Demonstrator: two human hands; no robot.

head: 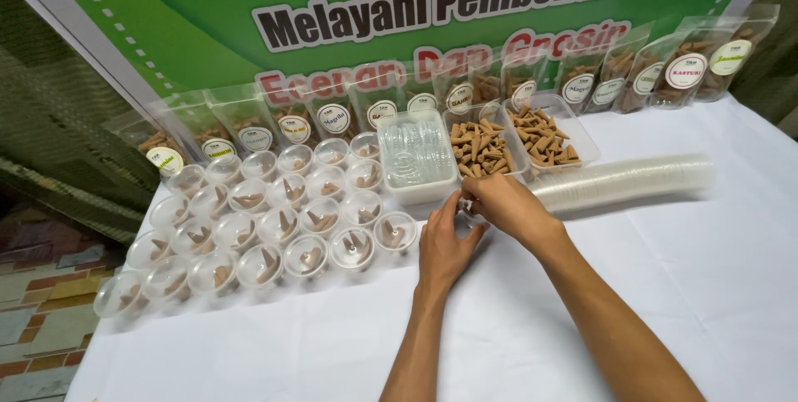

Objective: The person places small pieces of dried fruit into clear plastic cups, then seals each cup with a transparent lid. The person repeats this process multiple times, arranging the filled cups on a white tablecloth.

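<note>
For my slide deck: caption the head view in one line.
Two hands, left hand and right hand, meet beside rows of small lidded cups and trays of brown cones.

Head view, steeply down and close over white table [665,286].

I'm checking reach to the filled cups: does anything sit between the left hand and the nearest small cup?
Nothing visible does. Bare white cloth lies between the left hand and the nearest small cup.
</note>
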